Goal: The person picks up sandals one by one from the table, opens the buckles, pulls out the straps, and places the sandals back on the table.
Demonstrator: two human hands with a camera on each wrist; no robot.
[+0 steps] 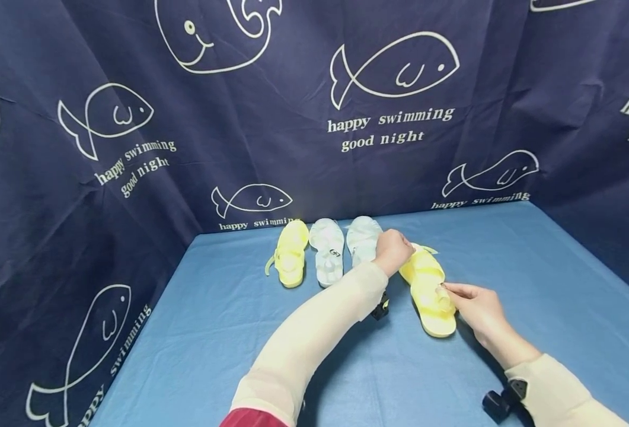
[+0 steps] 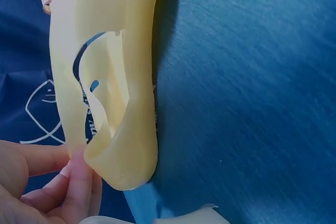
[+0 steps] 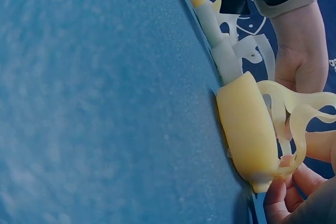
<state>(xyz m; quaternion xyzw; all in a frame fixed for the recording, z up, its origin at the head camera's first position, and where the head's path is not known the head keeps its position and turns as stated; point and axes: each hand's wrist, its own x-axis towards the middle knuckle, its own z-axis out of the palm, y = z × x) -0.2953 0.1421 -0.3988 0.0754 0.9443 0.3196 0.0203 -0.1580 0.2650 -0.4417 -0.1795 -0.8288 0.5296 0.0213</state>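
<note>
A yellow sandal [image 1: 433,308] lies at a slant on the blue-covered table, one end pointing toward me. My left hand [image 1: 393,250] is at its far end. In the left wrist view, the left fingertips [image 2: 76,169] pinch a thin strap beside the rounded end of the sandal [image 2: 139,150]. On the near side, my right hand [image 1: 478,309] pinches a strap at the sandal's right edge between thumb and fingers. Looped yellow straps [image 3: 300,111] stand out from the sole in the right wrist view, with the right hand [image 3: 302,195] at their lower end.
Left of the held sandal stand a pale blue sandal [image 1: 363,237], partly behind the left hand, another pale blue sandal [image 1: 327,252] and a second yellow sandal [image 1: 291,255], in a row by the back edge. A dark blue fish-print curtain [image 1: 271,136] hangs behind the table [image 1: 197,344].
</note>
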